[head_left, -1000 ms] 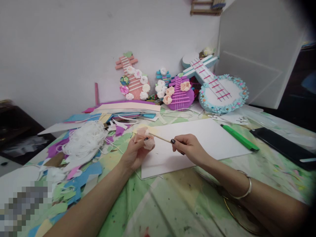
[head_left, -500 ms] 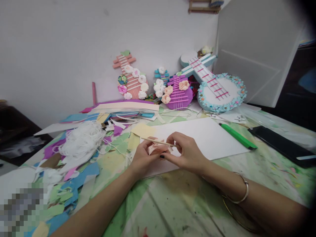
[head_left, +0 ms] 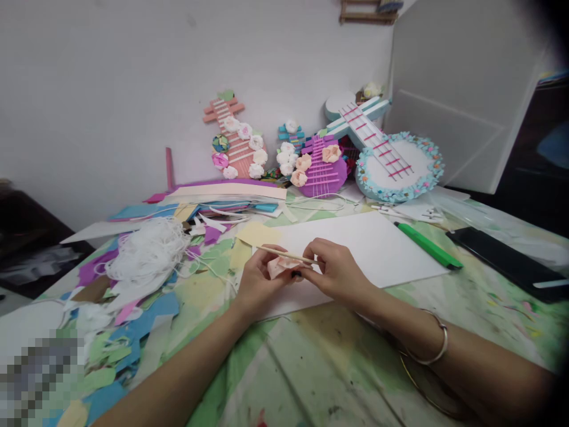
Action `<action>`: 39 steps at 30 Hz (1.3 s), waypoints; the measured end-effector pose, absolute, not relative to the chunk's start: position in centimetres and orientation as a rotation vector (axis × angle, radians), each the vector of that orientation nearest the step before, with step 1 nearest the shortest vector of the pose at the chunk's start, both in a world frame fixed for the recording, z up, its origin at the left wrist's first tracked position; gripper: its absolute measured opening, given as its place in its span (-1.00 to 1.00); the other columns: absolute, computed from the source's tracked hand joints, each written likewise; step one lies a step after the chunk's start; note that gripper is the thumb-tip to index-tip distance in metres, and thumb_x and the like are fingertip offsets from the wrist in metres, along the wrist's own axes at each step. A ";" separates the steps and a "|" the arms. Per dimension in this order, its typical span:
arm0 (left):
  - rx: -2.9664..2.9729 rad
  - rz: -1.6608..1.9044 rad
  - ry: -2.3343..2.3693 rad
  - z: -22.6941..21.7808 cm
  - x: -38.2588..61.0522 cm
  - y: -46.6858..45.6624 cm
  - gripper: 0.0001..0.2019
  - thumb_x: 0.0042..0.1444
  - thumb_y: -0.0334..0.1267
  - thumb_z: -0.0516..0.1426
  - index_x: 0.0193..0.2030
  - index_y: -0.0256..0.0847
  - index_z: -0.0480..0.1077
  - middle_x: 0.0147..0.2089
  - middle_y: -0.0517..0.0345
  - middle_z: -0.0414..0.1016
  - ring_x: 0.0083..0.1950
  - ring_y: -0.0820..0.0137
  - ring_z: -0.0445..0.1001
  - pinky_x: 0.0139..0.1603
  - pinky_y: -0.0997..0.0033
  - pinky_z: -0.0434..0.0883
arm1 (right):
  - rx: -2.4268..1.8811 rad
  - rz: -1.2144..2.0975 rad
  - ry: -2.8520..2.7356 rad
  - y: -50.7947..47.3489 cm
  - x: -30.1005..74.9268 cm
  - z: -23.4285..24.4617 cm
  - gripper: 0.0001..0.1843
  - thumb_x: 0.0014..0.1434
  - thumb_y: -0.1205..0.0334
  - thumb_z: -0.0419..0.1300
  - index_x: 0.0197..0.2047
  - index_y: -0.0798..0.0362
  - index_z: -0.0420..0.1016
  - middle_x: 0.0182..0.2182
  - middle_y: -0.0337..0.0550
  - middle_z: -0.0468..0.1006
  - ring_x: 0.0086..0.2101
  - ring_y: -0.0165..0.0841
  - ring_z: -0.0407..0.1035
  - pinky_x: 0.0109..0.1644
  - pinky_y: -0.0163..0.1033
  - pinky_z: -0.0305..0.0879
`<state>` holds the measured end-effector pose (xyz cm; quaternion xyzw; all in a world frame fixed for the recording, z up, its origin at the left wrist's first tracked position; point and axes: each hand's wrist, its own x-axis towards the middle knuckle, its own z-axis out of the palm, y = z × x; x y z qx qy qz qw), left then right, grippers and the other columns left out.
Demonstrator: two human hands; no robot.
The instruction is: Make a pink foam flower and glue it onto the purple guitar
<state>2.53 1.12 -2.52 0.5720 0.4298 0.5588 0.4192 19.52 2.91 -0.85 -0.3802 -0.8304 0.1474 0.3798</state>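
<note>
A pale pink paper flower (head_left: 281, 267) is pinched in the fingers of my left hand (head_left: 258, 281). My right hand (head_left: 338, 270) holds a thin wooden stick (head_left: 288, 255), which lies slantwise over the flower toward the left fingers. The right thumb and fingertips also touch the flower's near right edge. Both hands are closed and close together above a white sheet (head_left: 377, 249). Part of the flower's underside is hidden by the fingers.
A green marker (head_left: 429, 246) and a black phone-like slab (head_left: 507, 261) lie to the right. On the left are a heap of white string (head_left: 149, 252) and coloured paper scraps (head_left: 155, 305). Flower-trimmed paper instruments, including a purple one (head_left: 322, 169), lean at the back.
The flower has turned a little between my fingers, and the right thumb has shifted to its lower edge. The hands stay in about the same place.
</note>
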 end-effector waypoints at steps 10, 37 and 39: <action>1.452 1.394 1.092 -2.9 2.4 1.2 -0.59 -0.18 -0.19 0.31 -0.19 -0.23 0.30 -0.30 0.14 0.42 -0.31 0.40 0.43 -0.33 0.46 0.40 | -0.954 0.109 -2.226 2.7 19.7 -1.3 -0.94 0.05 0.41 0.12 -0.40 0.07 0.35 -0.43 -0.24 0.43 -0.43 -0.46 0.28 -0.37 -0.37 0.08; 1.294 1.460 1.070 -2.5 3.5 0.3 -0.67 -0.16 -0.39 0.22 -0.18 -0.23 0.32 -0.31 0.22 0.45 -0.29 0.44 0.41 -0.28 0.52 0.33 | -0.827 0.188 -1.963 1.8 20.3 0.0 -0.85 0.09 0.41 0.04 -0.27 0.08 0.37 -0.50 -0.27 0.42 -0.56 -0.51 0.17 -0.44 -0.37 0.08; 1.185 1.439 0.955 -2.5 3.5 0.3 -0.65 -0.15 -0.41 0.21 -0.16 -0.22 0.31 -0.28 0.20 0.45 -0.28 0.45 0.42 -0.25 0.52 0.33 | -0.891 0.237 -1.917 2.4 20.4 0.2 -0.84 0.05 0.42 0.06 -0.28 0.08 0.39 -0.53 -0.28 0.39 -0.56 -0.50 0.16 -0.45 -0.37 0.07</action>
